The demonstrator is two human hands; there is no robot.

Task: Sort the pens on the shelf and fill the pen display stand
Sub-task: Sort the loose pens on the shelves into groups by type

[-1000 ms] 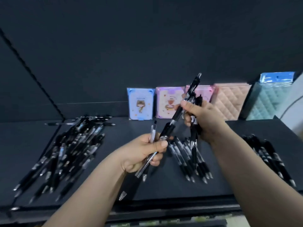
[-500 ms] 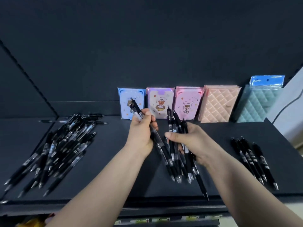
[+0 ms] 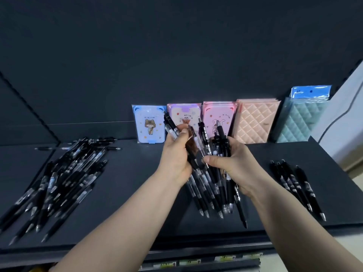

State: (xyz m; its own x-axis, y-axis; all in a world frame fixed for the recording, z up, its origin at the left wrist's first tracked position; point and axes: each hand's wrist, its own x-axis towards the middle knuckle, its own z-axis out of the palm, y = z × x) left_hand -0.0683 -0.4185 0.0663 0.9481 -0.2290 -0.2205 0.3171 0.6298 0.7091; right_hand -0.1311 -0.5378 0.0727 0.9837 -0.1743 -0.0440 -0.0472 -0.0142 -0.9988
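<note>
- Dark matte back panel (image 3: 176, 55) rises behind a dark shelf (image 3: 127, 183), seen from above and in front.
- At far left a loose heap of pens (image 3: 64, 179) lies on the shelf, black barrels crossing one another, most tips pointing toward the front edge.
- Against the back panel a blue packet (image 3: 149, 124) with a cartoon figure stands upright.
- Just right of it, the left hand (image 3: 174, 160) has its thumb and fingers curled round the upper part of a bundle of pens (image 3: 212, 189); two clip ends stick up and to the left past the thumb.
- That bundle hangs between both hands over the middle of the shelf, tips fanned downward toward the front edge; whether the tips touch the shelf cannot be told.
- Behind the bundle stand a purple packet (image 3: 188, 112) and a pink packet (image 3: 218, 116).
- Touching the left hand, the right hand (image 3: 233, 165) grips the same bundle from the other side, thumb laid across the barrels and fingers wrapped behind.
- Further right, a peach quilted case (image 3: 255, 122) and a teal quilted case (image 3: 300, 120) lean on the back panel.
- A small row of pens (image 3: 296, 185) lies near the right end, side by side, well apart from the heap.
</note>
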